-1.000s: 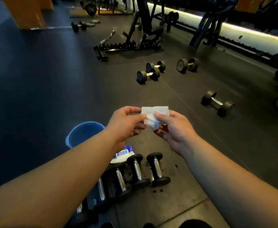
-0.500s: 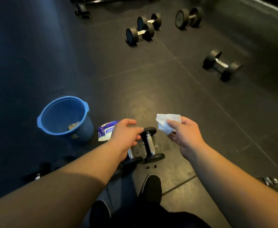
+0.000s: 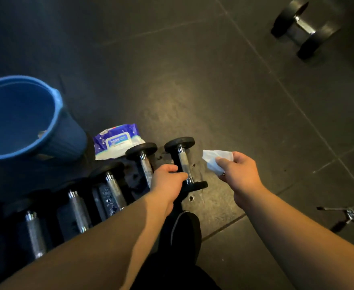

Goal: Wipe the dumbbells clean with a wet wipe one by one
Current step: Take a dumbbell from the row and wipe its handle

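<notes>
Down on the dark floor (image 3: 192,84), the left hand (image 3: 167,183) curls its fingers (image 3: 180,175) round the handle of the rightmost dumbbell (image 3: 183,160) in the row, while the right hand (image 3: 240,174) pinches a white wet wipe (image 3: 214,159) just beside it.

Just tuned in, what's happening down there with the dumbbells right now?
A person is bent over a row of dumbbells on the gym floor. The left hand grips the handle of the rightmost dumbbell, while the right hand pinches a white wet wipe just beside it, not yet touching the metal. A wipe pack and a blue bucket sit nearby.
</notes>
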`<action>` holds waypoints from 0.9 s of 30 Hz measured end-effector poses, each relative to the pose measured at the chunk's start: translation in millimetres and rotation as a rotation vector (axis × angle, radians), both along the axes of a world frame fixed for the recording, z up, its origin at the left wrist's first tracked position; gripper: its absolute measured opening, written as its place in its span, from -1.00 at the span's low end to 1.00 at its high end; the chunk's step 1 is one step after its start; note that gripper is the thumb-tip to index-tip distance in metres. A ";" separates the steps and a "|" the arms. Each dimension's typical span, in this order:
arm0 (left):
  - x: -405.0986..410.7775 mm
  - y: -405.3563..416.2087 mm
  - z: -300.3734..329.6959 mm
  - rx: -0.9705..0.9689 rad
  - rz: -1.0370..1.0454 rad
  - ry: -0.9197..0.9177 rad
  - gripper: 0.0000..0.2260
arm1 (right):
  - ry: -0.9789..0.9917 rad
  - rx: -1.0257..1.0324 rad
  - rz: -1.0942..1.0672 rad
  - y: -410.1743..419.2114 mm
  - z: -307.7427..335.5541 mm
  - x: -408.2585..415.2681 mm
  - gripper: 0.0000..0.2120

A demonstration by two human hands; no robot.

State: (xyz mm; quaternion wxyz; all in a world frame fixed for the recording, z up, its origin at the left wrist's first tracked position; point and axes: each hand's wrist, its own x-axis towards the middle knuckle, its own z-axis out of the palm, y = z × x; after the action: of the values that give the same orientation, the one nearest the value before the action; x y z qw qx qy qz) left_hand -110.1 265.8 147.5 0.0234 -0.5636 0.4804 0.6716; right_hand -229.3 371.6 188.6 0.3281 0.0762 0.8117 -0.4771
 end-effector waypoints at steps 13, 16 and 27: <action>-29.6 -4.6 -82.9 0.056 0.049 -0.017 -0.53 | 0.095 0.205 0.145 -21.0 -88.7 -5.6 -0.99; -32.2 -7.8 -93.3 0.051 0.012 -0.017 -0.51 | 0.099 0.233 0.166 -29.7 -101.3 -3.8 -0.96; -37.9 -16.8 -105.5 0.033 -0.041 0.005 -0.40 | 0.354 0.492 0.308 -62.6 -136.1 -12.5 -0.89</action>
State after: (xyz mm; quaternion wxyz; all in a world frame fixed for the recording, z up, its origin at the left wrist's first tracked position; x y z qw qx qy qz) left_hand -148.1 249.1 41.9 0.0454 -0.5513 0.4808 0.6804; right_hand -241.8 308.9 52.5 0.2221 -0.0543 0.9489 -0.2175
